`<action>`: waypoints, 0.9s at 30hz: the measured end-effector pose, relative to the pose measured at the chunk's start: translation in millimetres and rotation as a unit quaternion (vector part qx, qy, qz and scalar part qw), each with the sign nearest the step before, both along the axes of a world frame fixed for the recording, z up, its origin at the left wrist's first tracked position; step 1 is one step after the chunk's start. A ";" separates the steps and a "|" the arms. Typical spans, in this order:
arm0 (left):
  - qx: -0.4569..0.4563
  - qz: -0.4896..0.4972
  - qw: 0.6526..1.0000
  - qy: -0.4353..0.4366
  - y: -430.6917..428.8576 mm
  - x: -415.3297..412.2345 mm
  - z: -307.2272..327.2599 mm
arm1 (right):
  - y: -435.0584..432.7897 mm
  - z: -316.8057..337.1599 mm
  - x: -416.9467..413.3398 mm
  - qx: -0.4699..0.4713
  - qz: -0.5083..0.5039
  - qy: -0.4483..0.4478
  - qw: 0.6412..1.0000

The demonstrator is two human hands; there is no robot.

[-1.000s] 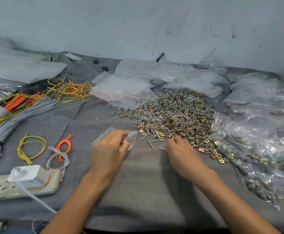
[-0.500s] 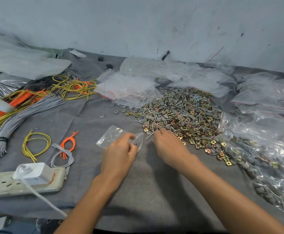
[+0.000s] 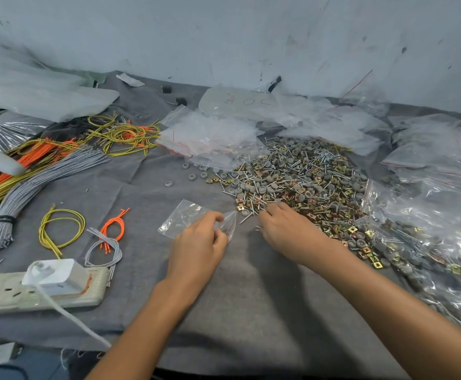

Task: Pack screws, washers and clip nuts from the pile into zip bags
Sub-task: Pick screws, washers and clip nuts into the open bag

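Observation:
A pile of screws, grey washers and gold clip nuts (image 3: 300, 182) lies on the grey cloth at centre right. My left hand (image 3: 199, 242) pinches the mouth of a small clear zip bag (image 3: 185, 218) that lies flat on the cloth. My right hand (image 3: 284, 226) reaches into the pile's near edge with its fingers curled over the parts; what it holds is hidden. Several loose washers (image 3: 193, 172) lie left of the pile.
Filled zip bags (image 3: 421, 242) heap at the right. Empty bags (image 3: 210, 135) lie behind the pile. Bundles of grey, orange and yellow wires (image 3: 45, 165) and a power strip (image 3: 40, 289) with a white charger occupy the left. A wall stands behind.
My right hand moved left along the pile's near edge toward the bag's mouth, then stayed there. My left hand kept its pinch on the bag.

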State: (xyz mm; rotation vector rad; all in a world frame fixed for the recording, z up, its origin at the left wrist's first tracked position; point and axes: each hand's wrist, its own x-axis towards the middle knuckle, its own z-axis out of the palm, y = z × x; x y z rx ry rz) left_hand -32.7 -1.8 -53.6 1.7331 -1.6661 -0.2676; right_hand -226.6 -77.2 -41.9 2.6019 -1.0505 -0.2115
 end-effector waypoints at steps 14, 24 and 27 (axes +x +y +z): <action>0.043 0.004 0.999 0.018 -0.1 -5.2 0.9 | 19.6 31.9 39.1 0.242 -0.080 -0.246 0.935; 0.071 0.002 0.993 0.097 -4.2 -5.1 6.0 | 16.5 44.4 51.8 0.303 -0.147 -0.298 0.893; 0.084 0.015 0.988 0.128 -7.3 -4.0 9.0 | 21.2 41.4 52.2 0.336 -0.184 -0.366 0.848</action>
